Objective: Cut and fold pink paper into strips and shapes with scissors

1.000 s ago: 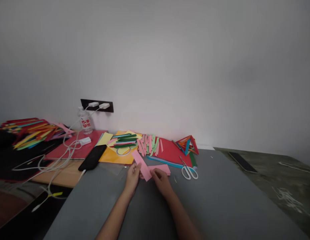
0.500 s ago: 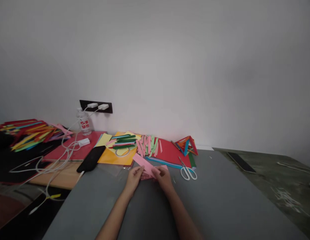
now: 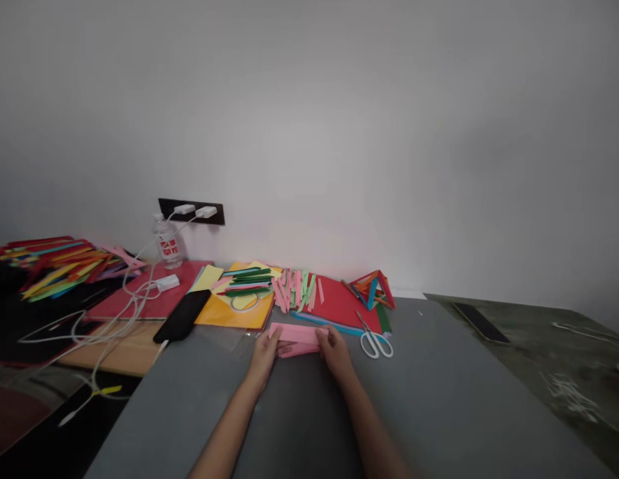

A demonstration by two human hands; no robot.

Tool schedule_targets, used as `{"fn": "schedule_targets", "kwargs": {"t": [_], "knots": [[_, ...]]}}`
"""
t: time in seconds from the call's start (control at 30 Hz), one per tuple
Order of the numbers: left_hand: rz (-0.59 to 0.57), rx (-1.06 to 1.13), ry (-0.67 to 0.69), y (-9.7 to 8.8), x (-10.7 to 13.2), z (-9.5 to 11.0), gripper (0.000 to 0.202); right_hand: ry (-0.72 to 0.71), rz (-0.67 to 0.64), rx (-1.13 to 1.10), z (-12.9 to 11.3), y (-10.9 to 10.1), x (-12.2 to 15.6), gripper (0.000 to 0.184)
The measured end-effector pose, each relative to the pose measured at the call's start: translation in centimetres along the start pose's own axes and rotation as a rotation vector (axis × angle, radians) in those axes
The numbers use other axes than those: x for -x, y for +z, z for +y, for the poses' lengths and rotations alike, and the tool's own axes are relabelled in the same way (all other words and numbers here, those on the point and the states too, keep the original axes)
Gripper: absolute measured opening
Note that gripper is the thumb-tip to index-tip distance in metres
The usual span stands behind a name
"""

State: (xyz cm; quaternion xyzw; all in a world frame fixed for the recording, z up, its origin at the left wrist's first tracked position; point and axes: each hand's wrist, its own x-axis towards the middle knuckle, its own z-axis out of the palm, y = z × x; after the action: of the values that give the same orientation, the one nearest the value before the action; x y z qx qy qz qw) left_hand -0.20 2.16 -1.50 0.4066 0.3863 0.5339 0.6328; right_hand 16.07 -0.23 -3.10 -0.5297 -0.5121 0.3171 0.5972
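Pink paper (image 3: 299, 334), seemingly folded or in two layers, spans the space between my hands above the grey table. My left hand (image 3: 264, 350) pinches its left end, thumb on top and fingers partly underneath. Its right end is gripped by my right hand (image 3: 334, 348). White-handled scissors (image 3: 375, 343) lie just right of my right hand, blades pointing away over red paper (image 3: 335, 303). Beyond the held paper, pink and light green strips (image 3: 295, 290) are spread side by side. A roll of clear tape (image 3: 244, 303) rests on yellow-orange paper (image 3: 224, 315).
A black phone (image 3: 182, 317), tangled white cables (image 3: 134, 299) and a plastic bottle (image 3: 168, 243) are at left. Farther left is a heap of coloured strips (image 3: 64, 263). A colourful paper-strip frame (image 3: 373, 291) stands near the wall, behind the scissors.
The pink paper has turned from slanting to roughly level across. My right hand has shifted slightly right to its end, and my hands are a little farther apart.
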Motion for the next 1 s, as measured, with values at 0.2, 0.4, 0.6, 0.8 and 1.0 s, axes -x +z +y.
{"fn": "schedule_targets", "kwargs": {"t": [0.2, 0.4, 0.6, 0.8, 1.0], "knots": [[-0.074, -0.036, -0.012, 0.1, 0.2, 0.2, 0.03, 0.077, 0.152, -0.124, 0.9, 0.0, -0.3, 0.034], [-0.095, -0.052, -0.011, 0.1, 0.3, 0.3, 0.033, -0.109, 0.411, 0.193, -0.5, -0.6, 0.2, 0.035], [-0.136, -0.07, -0.031, 0.2, 0.4, 0.5, 0.037, -0.613, 0.093, 0.677, -2.9, 1.2, 1.8, 0.021], [-0.18, -0.104, -0.036, 0.4, 0.6, 0.6, 0.038, -0.661, 0.001, 0.736, -2.6, 2.6, 2.1, 0.012], [-0.192, -0.118, -0.041, 0.3, 0.6, 0.6, 0.035, -0.706, 0.014, 0.751, -2.3, 2.2, 1.8, 0.012]]}}
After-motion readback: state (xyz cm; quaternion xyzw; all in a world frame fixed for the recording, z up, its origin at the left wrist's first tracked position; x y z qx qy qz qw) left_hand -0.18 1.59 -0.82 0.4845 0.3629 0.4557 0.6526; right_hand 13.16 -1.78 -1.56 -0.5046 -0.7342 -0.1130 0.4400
